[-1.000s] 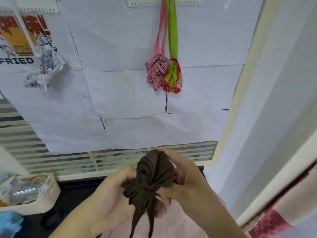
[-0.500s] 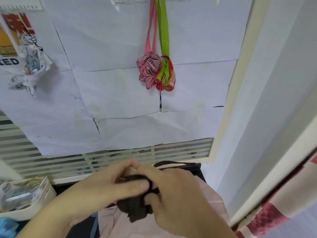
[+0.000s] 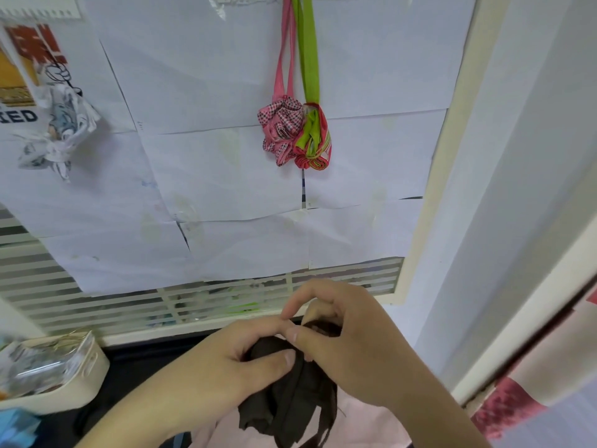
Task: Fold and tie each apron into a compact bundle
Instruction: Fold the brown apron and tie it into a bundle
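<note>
My left hand (image 3: 226,360) grips the dark brown rolled apron bundle (image 3: 287,389), thumb pressed across its top, while my right hand (image 3: 349,344) pinches the cloth at the bundle's upper edge, forefinger arched above it. A second ago I held the bundle up with its coiled face showing; now it has come down low in front of me, over pale pink fabric (image 3: 371,425), and my hands have closed over it so the coil is hidden. I judge I am tucking or cinching the strap, whose loose ends hang below. Two finished bundles, the pink checked one (image 3: 281,130) and the green-and-red one (image 3: 311,140), hang on the papered wall (image 3: 210,173).
</note>
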A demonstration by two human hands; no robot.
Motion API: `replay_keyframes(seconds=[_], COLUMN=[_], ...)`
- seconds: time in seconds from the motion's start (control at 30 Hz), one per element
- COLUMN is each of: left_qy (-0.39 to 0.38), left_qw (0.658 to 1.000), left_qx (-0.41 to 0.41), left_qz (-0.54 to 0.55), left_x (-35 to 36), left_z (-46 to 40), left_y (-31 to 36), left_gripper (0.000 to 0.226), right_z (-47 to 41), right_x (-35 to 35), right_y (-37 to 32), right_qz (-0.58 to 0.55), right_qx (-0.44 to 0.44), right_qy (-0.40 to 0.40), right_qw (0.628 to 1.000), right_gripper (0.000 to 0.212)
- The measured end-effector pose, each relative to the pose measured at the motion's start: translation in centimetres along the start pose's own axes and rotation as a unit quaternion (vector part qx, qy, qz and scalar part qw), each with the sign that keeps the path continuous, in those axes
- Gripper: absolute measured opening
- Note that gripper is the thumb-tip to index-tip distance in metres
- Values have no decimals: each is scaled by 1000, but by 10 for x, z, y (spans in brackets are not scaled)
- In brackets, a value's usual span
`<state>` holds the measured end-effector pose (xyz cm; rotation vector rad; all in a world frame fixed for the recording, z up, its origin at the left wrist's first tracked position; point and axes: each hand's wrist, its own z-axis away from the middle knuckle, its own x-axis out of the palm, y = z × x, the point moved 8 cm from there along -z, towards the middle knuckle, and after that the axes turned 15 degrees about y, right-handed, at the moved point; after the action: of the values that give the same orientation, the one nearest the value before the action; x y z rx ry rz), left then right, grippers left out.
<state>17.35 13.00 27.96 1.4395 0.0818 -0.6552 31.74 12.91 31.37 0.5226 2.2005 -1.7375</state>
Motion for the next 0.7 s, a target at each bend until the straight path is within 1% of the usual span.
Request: replay_keyframes(seconds=[0.1, 0.2, 0.23, 0.33, 0.37, 0.4, 0.47, 0.5, 0.53, 0.57, 0.63, 0.67, 0.7], left_qy=[7, 32, 41, 73, 86, 101, 134, 148, 152, 151, 140, 138, 134], left_qw=[1000, 998, 998, 996, 994, 993, 988, 984, 981, 980, 981, 981, 980], left_qx=[28, 36, 35, 29, 28, 26, 20, 14, 8, 5, -1, -9, -15], left_qz=[-4, 29, 36, 48, 56, 62, 79, 97, 117, 128, 136, 140, 147], left_x=[0, 1, 2, 0, -2, -4, -9, -11, -10, -10, -5, -2, 0], left_z=[2, 3, 3, 1, 2, 2, 5, 6, 7, 7, 7, 7, 7], left_y=[4, 3, 1, -4, -5, -6, -9, -10, -10, -10, -9, -9, -9], left_gripper=[20, 40, 41, 30, 30, 31, 33, 35, 37, 41, 47, 45, 43], right_z=[-4, -4, -4, -2, -1, 0, 8, 11, 13, 14, 20, 23, 24], right_x=[-4, -1, 0, 2, -3, -12, -36, -39, -34, -21, 6, 13, 14], right_y=[2, -2, -3, 0, 3, 9, 29, 39, 46, 47, 38, 32, 27], right_qz=[14, 31, 28, -19, -52, -94, -185, -210, -216, -209, -193, -186, -176], right_qx=[-10, -35, -37, -10, 9, 31, 105, 151, 191, 219, 228, 214, 193], right_qy=[25, 24, 25, 34, 62, 116, 248, 270, 244, 183, 46, 17, 21], right_qw=[1000, 999, 999, 999, 997, 988, 945, 928, 926, 936, 953, 959, 965], right_gripper=[16, 20, 21, 24, 24, 23, 15, 9, 3, 5, 17, 18, 18])
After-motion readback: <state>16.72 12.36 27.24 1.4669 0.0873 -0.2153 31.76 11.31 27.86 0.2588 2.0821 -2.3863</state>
